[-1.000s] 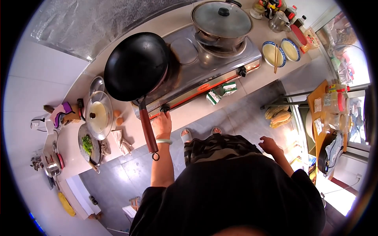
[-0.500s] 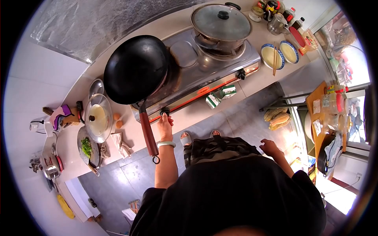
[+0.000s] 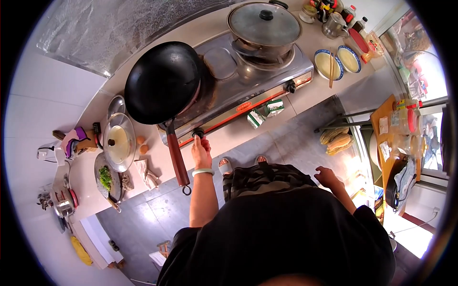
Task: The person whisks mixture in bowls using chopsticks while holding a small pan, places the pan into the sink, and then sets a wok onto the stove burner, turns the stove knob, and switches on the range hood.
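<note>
My left hand, with a pale bangle at the wrist, pinches the black stove knob at the left front of the gas stove. Just above and left of it, a black wok sits on the left burner, its inside looking bare. The wok's reddish-brown handle points toward me, beside my left forearm. Away from the counter, my right hand hangs at my side, fingers loosely bent and apart, holding nothing visible.
A lidded pot occupies the right burner. Two blue-rimmed bowls stand right of the stove, chopsticks across one. At left are a glass lid over a plate, eggs, and chopped greens on a board.
My left hand stays at the knob, with its wrist and fingers slightly turned. The whole view shifts a little; my right hand hardly moves.
</note>
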A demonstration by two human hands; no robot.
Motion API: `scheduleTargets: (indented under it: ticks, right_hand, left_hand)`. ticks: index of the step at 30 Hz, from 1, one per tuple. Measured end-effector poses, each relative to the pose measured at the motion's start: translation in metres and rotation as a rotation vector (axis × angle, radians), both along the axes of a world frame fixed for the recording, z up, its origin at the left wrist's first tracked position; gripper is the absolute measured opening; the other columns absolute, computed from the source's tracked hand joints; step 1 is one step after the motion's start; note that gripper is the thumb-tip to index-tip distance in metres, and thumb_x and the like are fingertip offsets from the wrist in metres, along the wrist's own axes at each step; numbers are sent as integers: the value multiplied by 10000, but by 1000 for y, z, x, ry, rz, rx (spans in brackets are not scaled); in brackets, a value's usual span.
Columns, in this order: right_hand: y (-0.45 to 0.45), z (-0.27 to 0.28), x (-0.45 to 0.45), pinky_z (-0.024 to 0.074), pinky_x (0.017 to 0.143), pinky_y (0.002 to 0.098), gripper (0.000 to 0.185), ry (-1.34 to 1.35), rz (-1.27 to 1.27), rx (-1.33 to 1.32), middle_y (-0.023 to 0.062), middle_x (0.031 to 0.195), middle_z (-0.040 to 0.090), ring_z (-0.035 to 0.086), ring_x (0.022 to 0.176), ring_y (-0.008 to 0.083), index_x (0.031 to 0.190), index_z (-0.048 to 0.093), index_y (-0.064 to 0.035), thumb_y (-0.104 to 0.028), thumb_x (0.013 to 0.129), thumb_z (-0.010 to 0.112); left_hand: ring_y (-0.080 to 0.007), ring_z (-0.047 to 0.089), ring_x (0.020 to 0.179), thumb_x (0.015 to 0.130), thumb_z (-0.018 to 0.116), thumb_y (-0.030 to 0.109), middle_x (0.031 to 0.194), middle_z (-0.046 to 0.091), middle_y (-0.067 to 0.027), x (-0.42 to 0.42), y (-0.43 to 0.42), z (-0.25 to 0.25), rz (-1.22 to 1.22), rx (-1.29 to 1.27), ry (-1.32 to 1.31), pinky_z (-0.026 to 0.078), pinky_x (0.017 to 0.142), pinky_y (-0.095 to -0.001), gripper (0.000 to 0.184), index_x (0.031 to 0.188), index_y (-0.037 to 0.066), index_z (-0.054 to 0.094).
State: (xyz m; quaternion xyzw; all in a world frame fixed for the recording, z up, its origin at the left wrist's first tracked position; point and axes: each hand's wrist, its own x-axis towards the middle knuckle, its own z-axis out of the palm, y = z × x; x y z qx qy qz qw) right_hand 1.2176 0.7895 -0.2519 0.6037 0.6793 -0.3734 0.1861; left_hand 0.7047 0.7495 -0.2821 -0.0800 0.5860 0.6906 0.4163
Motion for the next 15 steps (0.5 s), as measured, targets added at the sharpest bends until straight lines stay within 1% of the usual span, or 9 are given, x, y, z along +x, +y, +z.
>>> scheduleTargets:
  ticks: [6,8,11,14,15]
  right_hand:
    - [-7,-9,3,449,904,429,406,20,-10,4,243,1043,622,571,1022,388,1127,586,-27,-249,787,594]
    - [-14,-15,7,482,847,420,357,56,-10,77,216,950,651,607,937,377,1081,614,-38,-230,780,621]
    - [-18,-17,8,478,852,421,364,70,-18,51,216,954,650,603,944,381,1089,610,-46,-238,781,629]
    - [-18,-18,8,448,903,436,399,27,5,4,220,1064,622,567,1032,381,1120,590,-36,-277,801,603]
    - [-22,-36,18,454,885,446,428,39,69,58,203,1068,624,569,1026,373,1140,581,-56,-321,806,610]
  left_hand:
    - [-98,458,546,919,548,368,637,543,-22,2,-2,7,-33,-45,-3,342,486,-222,360,833,21,590]
    - [-98,457,543,919,548,364,641,545,-22,1,-3,4,-27,-26,-10,338,482,-220,353,846,21,591]
    - [-98,472,546,920,549,351,653,555,-21,-4,-4,-2,-30,-8,-33,345,476,-217,327,843,35,588]
    - [-95,499,558,916,564,330,665,566,-16,-1,-5,-4,28,29,-65,373,477,-211,285,815,64,577]
    - [-94,508,562,914,571,322,668,569,-14,1,-3,-2,61,63,-73,385,478,-209,271,803,75,572]
